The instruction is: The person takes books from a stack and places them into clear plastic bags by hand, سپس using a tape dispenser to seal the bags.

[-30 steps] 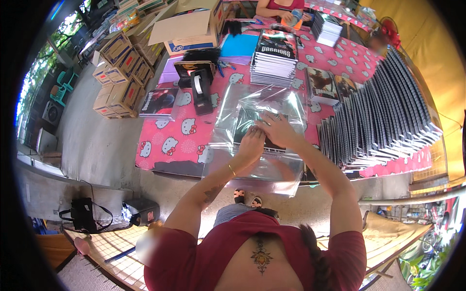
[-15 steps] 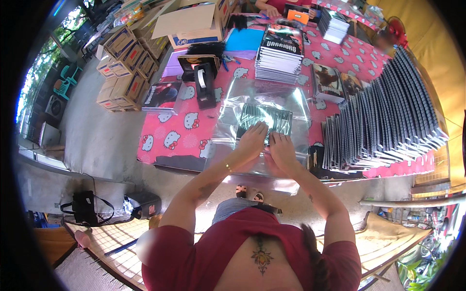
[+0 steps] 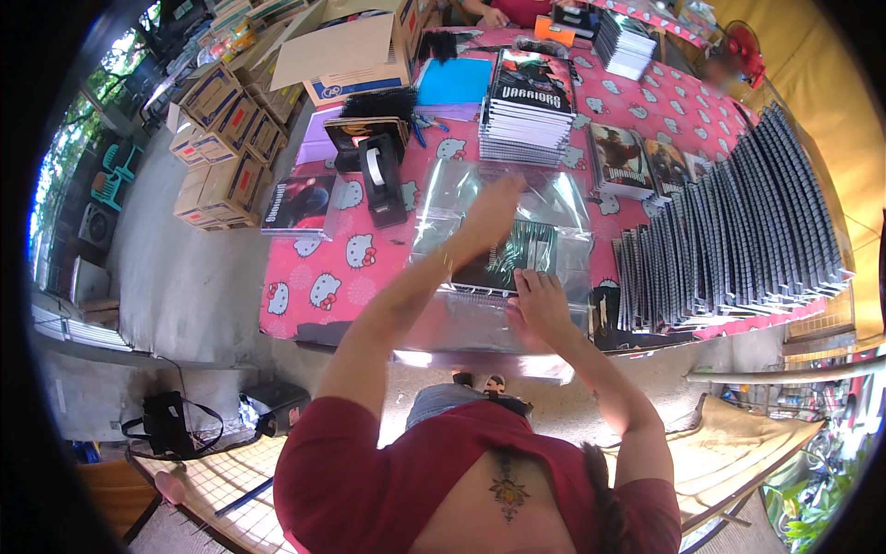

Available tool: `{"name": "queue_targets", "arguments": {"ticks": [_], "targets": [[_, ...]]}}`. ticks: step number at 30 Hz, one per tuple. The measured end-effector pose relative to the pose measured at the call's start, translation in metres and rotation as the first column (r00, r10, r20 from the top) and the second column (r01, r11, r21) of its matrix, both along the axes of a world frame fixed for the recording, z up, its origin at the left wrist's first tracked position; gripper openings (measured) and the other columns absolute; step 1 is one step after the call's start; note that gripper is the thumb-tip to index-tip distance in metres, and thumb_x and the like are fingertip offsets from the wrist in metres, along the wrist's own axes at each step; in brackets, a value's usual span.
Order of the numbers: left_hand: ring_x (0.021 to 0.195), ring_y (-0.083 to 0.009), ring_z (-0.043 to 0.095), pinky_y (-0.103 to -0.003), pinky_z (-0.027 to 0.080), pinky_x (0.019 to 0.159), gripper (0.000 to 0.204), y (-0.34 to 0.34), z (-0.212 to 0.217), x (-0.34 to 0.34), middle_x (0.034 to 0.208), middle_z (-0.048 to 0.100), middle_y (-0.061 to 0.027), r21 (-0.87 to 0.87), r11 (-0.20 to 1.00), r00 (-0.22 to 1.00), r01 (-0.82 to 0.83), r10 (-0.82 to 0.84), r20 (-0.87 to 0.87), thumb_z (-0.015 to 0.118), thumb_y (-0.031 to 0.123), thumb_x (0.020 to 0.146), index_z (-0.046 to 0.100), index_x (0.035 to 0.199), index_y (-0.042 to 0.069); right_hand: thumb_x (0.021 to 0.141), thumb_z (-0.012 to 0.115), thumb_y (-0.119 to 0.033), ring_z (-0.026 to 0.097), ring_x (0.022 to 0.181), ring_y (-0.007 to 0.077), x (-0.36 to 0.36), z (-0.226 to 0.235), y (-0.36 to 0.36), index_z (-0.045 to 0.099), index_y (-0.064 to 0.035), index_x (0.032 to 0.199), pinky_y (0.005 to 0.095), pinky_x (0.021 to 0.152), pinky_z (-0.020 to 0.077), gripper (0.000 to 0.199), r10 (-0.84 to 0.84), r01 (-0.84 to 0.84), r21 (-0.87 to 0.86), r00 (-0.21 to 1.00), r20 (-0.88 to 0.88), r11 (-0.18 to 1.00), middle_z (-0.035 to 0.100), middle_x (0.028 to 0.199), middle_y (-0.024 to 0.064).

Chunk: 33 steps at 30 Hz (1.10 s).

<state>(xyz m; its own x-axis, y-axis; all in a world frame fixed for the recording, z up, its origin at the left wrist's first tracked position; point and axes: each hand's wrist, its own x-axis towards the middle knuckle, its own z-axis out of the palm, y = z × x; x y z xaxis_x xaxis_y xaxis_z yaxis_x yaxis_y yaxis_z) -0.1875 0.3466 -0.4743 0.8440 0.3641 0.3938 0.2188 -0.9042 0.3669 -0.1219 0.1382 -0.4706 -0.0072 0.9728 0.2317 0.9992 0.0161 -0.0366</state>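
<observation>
Spiral-bound notebook point(image 3: 512, 258) with a dark cover lies inside a clear plastic sleeve point(image 3: 503, 217) at the centre of the pink cartoon-cat tablecloth point(image 3: 318, 286); its long axis runs roughly from 12 to 6 o'clock, the wire binding toward us at the 6 o'clock edge. Our right hand point(image 3: 538, 303) rests at that near edge, fingers spread and flat on the sleeve, pressing rather than gripping; our left hand point(image 3: 494, 208) reaches farther, to 12 o'clock of the notebook over the sleeve's far part — it is blurred, so we cannot tell whether its fingers pinch the film or only lie on it. The notebook thus sits between the two hands, the right one nearer to the binding, the left one nearer to the sleeve's far end.

Around it: at 9 o'clock a black tape dispenser point(image 3: 383, 175) stands upright, and farther left a single dark-covered notebook point(image 3: 297, 201); at 12 o'clock a neat stack of notebooks point(image 3: 528, 106) with a dark illustrated cover, beside a blue sheet pad point(image 3: 452, 81); at 3 o'clock a long leaning row of wrapped notebooks point(image 3: 738, 231) — spines up, fanned like tiles. Brown cardboard cartons point(image 3: 226, 148) sit on the concrete floor at 10 o'clock.
</observation>
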Motion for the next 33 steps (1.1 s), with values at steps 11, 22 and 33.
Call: {"name": "queue_targets", "arguments": {"ticks": [11,22,33], "targets": [[0.108,-0.0297,0.056,-0.045,0.048,0.090,0.049,0.048,0.001,-0.187,0.121,0.056,-0.0170,-0.448,0.683,0.691,-0.577,0.700,0.177,0.069,0.025,0.089,0.056,0.129,0.001,0.079,0.069,-0.035,0.055,0.103,0.0253,0.000,0.009,-0.001,0.055,0.0036,0.127,0.0369,0.090,0.0432,0.063,-0.007,0.007,-0.029,1.000,0.008,1.000,0.057,0.115,0.0117],[0.052,-0.0062,0.044,-0.024,0.034,0.049,0.017,0.083,-0.019,-0.155,0.072,0.060,0.0029,-0.967,0.252,0.467,0.036,0.851,0.239,0.070,0.020,0.087,0.069,0.098,0.006,0.082,0.067,-0.031,0.057,0.099,0.0244,0.005,0.012,0.000,0.060,0.0029,0.120,0.0373,0.083,0.0434,0.052,0.040,-0.040,0.041,0.999,-0.005,0.998,0.060,0.107,0.0096],[0.064,-0.0122,0.066,-0.029,0.052,0.058,0.012,0.034,0.016,-0.163,0.067,0.070,-0.0049,-0.553,0.487,0.644,-0.676,0.755,-0.122,0.066,0.014,0.080,0.077,0.080,0.007,0.084,0.065,-0.032,0.056,0.097,0.0251,0.011,0.005,-0.001,0.061,0.0031,0.117,0.0387,0.085,0.0439,0.049,0.101,-0.100,0.075,0.995,-0.004,0.992,0.059,0.105,0.0109]]}}
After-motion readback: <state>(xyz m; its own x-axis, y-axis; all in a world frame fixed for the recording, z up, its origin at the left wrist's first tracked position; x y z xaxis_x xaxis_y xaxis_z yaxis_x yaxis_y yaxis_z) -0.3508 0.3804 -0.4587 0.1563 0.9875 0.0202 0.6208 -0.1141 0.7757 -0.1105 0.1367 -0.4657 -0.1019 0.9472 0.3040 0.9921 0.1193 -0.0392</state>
